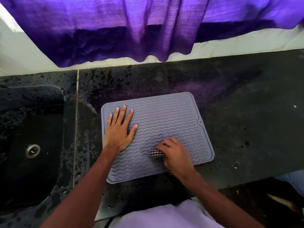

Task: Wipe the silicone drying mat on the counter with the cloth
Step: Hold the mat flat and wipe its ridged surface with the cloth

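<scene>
Leftmost, a black sink basin (24, 145) is sunk into the dark speckled stone desk (246, 129), with a round metal drain (32, 150) on its floor. The basin's left and near parts run out of the picture, and its dark walls are hard to tell from the wet stone around it.

Beside the sink, on the middle of the desk, lies the grey-blue silicone drying mat with wavy ridges (164, 116), flat and turned slightly askew to the desk's front edge. The left hand (119, 129) presses on the mat's left part, palm down, fingers straight and spread apart, and covers the ridges beneath it. Behind the mat a purple cloth curtain (131, 30) hangs over a white wall, and its top is cut off by the frame.

Further right, on the mat's near part, a black-and-white checked cloth (156, 154) shows only as a small bunch. Most of it is hidden under the right hand (176, 155), whose fingers curl round it and hold it against the mat. That hand is blurred, so its single fingers are hard to make out. A small dark scrap shows below the wrist at the mat's near edge.

At the bottom, a pale lilac garment (164, 216) covers the desk's front edge. Far right, a strip of blue fabric (292, 180) is cut off by the frame, and what it belongs to cannot be told.
</scene>
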Demonstrator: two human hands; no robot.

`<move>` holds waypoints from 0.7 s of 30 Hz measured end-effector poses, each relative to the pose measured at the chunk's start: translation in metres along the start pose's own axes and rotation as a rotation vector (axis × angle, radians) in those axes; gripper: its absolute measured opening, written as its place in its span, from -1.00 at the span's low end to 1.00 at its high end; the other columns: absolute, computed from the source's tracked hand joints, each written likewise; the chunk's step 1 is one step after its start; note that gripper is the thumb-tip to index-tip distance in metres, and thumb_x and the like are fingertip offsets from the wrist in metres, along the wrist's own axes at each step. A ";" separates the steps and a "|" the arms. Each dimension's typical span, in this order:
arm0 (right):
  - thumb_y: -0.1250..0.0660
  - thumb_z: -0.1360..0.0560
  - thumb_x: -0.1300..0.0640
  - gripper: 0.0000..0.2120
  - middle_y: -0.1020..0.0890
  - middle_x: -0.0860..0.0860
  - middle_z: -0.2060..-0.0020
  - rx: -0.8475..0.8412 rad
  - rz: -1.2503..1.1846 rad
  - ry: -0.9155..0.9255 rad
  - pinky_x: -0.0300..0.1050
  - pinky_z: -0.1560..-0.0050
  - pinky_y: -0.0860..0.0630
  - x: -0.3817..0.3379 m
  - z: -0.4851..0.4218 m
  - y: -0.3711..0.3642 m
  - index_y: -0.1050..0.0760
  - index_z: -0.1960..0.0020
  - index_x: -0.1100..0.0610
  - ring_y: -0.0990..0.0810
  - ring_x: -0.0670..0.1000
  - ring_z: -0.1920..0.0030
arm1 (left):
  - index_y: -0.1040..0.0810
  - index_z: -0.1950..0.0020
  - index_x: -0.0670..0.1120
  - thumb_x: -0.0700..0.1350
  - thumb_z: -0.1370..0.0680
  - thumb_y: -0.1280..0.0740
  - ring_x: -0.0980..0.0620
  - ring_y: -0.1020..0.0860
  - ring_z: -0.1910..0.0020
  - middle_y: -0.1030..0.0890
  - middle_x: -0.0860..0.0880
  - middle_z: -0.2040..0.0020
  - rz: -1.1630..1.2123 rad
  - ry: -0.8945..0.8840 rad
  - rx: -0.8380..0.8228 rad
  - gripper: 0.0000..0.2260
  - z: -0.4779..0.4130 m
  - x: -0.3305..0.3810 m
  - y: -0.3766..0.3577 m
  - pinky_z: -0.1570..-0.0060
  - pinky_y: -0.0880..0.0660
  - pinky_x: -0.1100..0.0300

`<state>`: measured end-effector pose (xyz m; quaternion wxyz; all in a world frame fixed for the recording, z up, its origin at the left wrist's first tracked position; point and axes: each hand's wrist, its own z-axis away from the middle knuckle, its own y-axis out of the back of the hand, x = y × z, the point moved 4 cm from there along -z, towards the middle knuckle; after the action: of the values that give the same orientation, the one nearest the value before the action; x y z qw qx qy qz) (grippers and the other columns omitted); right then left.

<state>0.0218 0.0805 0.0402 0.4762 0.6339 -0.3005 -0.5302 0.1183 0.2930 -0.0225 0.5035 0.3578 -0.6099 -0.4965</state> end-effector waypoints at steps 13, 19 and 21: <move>-0.44 -0.20 0.24 -0.57 -0.61 -0.13 0.10 -0.074 0.151 -0.244 -0.05 0.19 -0.55 0.093 0.007 0.045 -0.62 -0.02 -0.09 -0.54 0.05 0.00 | -0.06 -0.67 0.09 0.31 -0.65 0.05 -0.01 0.08 -0.66 0.00 0.03 -0.68 0.000 0.021 0.004 -0.39 -0.001 0.000 0.001 -0.61 0.07 -0.05; -0.40 -0.22 0.28 -0.57 -0.59 -0.07 0.10 -0.033 0.206 -0.401 -0.01 0.26 -0.54 0.141 0.025 0.070 -0.59 -0.04 -0.03 -0.50 0.11 0.03 | -0.07 -0.67 0.09 0.31 -0.65 0.05 -0.01 0.07 -0.66 0.00 0.03 -0.68 -0.006 0.022 0.003 -0.38 -0.001 0.001 0.002 -0.61 0.06 -0.06; -0.40 -0.19 0.31 -0.57 -0.59 -0.02 0.11 -0.009 0.202 -0.408 0.01 0.30 -0.53 0.139 0.027 0.071 -0.58 -0.03 0.02 -0.51 0.14 0.05 | -0.07 -0.67 0.09 0.32 -0.65 0.06 -0.01 0.08 -0.66 0.00 0.03 -0.68 -0.008 0.024 0.001 -0.38 -0.001 0.001 0.002 -0.61 0.07 -0.05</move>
<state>0.0406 -0.0758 0.0524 0.4592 0.4782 -0.4498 -0.5985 0.1190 0.2921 -0.0199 0.5087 0.3666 -0.6026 -0.4937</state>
